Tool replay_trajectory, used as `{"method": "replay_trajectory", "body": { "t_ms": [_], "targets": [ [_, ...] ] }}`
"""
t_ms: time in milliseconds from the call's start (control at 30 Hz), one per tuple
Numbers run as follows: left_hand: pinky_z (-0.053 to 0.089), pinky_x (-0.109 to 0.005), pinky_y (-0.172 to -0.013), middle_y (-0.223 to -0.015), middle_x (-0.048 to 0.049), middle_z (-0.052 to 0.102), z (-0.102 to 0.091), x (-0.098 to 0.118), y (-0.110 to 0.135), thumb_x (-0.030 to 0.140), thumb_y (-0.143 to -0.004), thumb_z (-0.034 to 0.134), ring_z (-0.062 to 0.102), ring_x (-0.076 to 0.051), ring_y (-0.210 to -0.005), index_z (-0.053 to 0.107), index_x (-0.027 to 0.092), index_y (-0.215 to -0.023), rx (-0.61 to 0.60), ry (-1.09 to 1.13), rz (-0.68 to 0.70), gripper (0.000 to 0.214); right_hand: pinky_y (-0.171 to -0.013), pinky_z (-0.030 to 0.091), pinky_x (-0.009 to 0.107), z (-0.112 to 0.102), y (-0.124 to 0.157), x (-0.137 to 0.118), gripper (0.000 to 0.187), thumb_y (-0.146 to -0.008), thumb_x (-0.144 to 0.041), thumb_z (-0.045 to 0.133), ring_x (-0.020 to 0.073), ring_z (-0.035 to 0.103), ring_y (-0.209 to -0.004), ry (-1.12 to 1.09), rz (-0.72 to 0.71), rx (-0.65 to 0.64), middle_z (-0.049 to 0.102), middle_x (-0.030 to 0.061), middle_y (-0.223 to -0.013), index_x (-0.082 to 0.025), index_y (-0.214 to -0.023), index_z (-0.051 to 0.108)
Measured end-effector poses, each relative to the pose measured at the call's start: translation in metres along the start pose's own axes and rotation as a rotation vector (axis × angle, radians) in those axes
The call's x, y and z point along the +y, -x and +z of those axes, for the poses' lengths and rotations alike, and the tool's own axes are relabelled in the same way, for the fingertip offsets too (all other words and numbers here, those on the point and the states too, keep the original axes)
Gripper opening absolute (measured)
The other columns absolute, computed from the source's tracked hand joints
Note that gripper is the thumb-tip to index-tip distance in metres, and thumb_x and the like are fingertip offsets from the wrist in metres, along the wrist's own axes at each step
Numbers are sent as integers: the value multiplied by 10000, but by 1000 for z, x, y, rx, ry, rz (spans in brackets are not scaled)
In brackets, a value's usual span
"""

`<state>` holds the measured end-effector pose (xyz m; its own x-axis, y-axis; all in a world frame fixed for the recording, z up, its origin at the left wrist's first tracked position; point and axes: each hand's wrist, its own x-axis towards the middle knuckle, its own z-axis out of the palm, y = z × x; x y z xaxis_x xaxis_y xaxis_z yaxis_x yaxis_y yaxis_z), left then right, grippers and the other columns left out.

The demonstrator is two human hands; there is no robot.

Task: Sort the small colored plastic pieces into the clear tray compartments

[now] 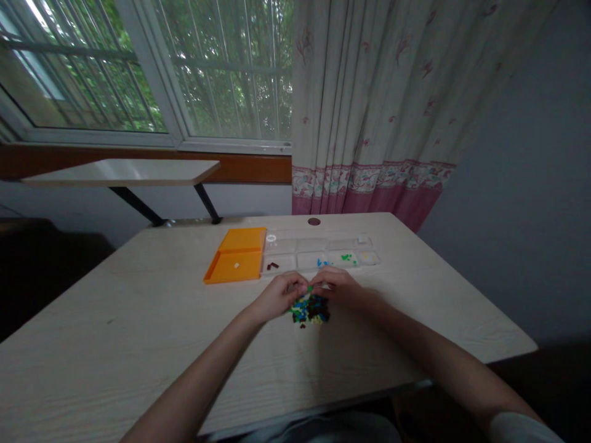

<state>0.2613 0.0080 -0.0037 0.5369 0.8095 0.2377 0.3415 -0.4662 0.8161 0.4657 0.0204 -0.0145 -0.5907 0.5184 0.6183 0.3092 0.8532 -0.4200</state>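
Observation:
My left hand [280,296] and my right hand [340,288] meet above a small heap of tiny coloured pieces [310,309] on the pale wooden table [138,320]. Both hands have their fingers curled in a pinch. A small green piece [309,288] shows between the fingertips of the two hands; which hand grips it I cannot tell. Just beyond the hands lies a clear compartment tray [318,252] with a few brown, blue, green and yellow pieces in separate cells.
An orange lid or tray [237,255] with one small white piece lies left of the clear tray. A dark round hole [314,221] sits near the table's far edge. A white bench [124,172] stands under the window; a curtain [369,123] hangs behind.

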Motion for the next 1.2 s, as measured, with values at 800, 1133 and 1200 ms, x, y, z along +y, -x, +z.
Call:
{"method": "replay_trajectory", "body": {
  "t_ms": [800,1133,1200],
  "targets": [
    [407,-277,-788,-879,-57,562,-16,-6,5,10,-716,415,507,-166,-866,673,203,-924,-110,-483,190,384,-508,427,214,-32,-6,-1,101,-794,-241,593,105,529,-577,205,25,346,634,33,-708,-178,-858,640],
    [410,-298,-802,-873,-64,566,-18,-10,7,48,-739,430,512,-182,-885,652,186,-915,-86,-579,168,315,-479,403,212,-35,-5,1,110,-797,-241,585,96,500,-546,202,43,347,639,35,-730,-178,-868,641],
    [415,-298,-794,-870,-65,572,-19,-11,7,64,-744,437,516,-186,-880,638,178,-894,-86,-583,166,275,-491,412,218,-36,-5,0,111,-801,-243,581,102,515,-562,207,50,347,645,40,-741,-177,-867,642]
  ]
}}
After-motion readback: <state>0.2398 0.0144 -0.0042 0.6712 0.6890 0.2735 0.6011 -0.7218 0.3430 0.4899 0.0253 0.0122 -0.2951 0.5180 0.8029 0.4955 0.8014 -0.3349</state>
